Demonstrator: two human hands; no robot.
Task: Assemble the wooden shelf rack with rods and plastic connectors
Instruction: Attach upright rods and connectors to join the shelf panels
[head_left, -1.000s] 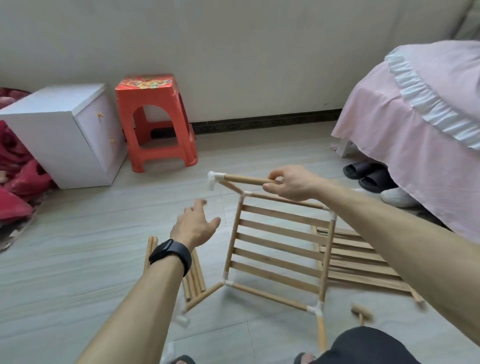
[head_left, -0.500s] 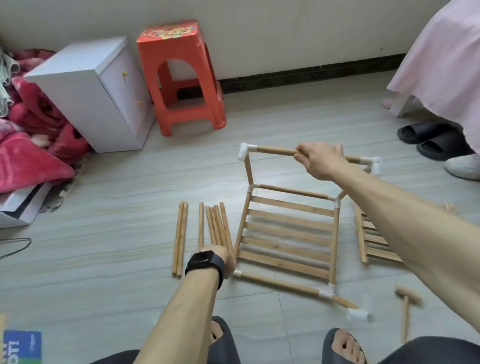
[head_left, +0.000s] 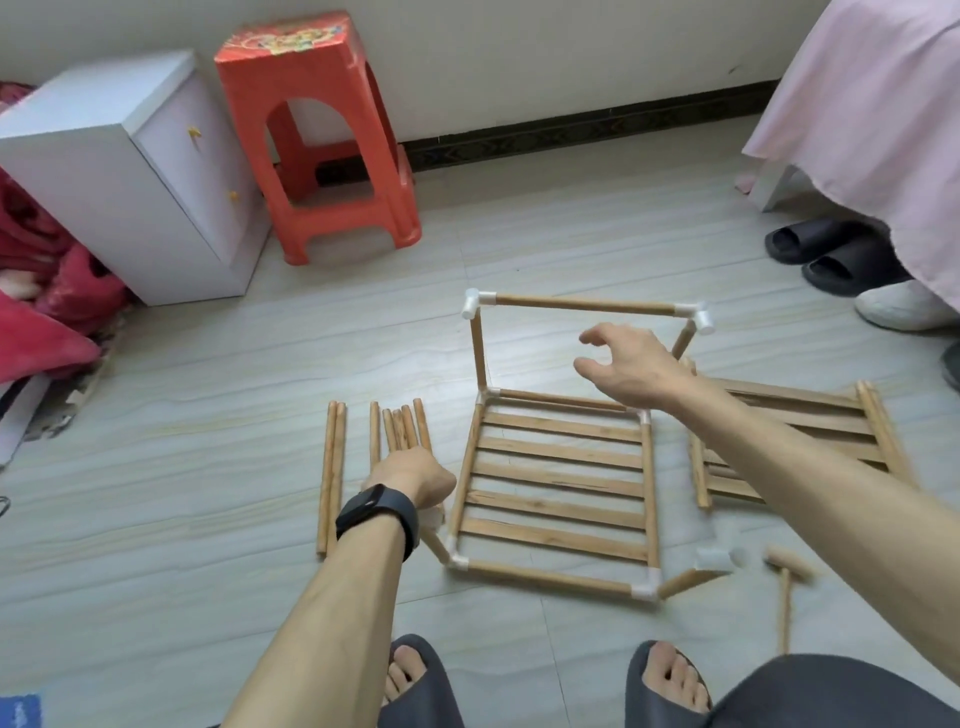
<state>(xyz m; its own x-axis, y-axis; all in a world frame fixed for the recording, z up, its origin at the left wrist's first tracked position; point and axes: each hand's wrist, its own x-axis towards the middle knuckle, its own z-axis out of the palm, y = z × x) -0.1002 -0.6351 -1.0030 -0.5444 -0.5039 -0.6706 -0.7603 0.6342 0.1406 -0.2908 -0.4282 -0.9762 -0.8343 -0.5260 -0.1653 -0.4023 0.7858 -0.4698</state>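
Observation:
The partly built rack stands on the floor: a slatted wooden panel (head_left: 561, 467) lies flat with white plastic connectors at its corners. Two rods rise from its far corners to a top rod (head_left: 587, 304) between two connectors (head_left: 472, 304). My right hand (head_left: 623, 364) hovers just below that top rod, fingers spread, holding nothing. Over the near ends of a bunch of loose rods (head_left: 402, 426) reaches my left hand (head_left: 410, 475), watch on the wrist; its fingers are hidden. Two more rods (head_left: 332, 478) lie further left.
A second slatted panel (head_left: 810, 431) lies to the right, a wooden mallet (head_left: 787, 571) near it. Behind stand a red stool (head_left: 322, 145) and a white cabinet (head_left: 130, 171). Dark slippers (head_left: 831, 249) sit by a pink bed cover (head_left: 883, 130). My slippered feet (head_left: 415, 675) are at the bottom.
My right hand has let go of the top rod and opened just below it. My left hand has dropped from mid-air onto the loose rods. The rack now sits on the floor.

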